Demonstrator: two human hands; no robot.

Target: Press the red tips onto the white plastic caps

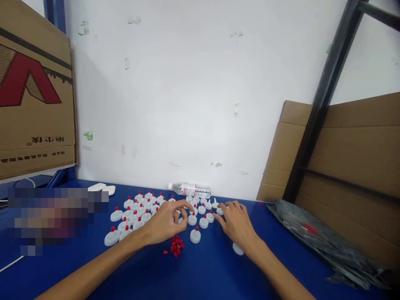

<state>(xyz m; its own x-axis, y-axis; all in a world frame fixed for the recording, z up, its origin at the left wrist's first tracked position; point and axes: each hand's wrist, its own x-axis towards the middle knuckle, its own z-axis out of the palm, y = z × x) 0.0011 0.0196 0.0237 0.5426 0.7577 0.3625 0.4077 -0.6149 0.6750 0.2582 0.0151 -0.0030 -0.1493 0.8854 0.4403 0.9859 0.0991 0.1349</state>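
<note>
Several white round caps with red tips (pixel 137 210) are spread over the blue table (pixel 203 275). My left hand (pixel 165 223) rests among them with fingers curled, thumb and forefinger pinched near a cap (pixel 192 219); whether it grips anything I cannot make out. To its right, my right hand (pixel 235 223) lies over the caps with its fingers stretched forward, touching a cap (pixel 219 210). A small heap of loose red tips (pixel 176 246) sits just below my left hand. One capped piece (pixel 195 236) stands between the hands, and a plain white cap (pixel 237 248) lies under my right wrist.
A clear plastic bottle (pixel 190 190) lies on its side against the white wall. Dark plastic bags (pixel 325 241) are piled at the right beside leaning cardboard (pixel 353 150) and a black frame (pixel 318 104). A cardboard box (pixel 34 104) stands at left; two white objects (pixel 101 188) lie behind the caps.
</note>
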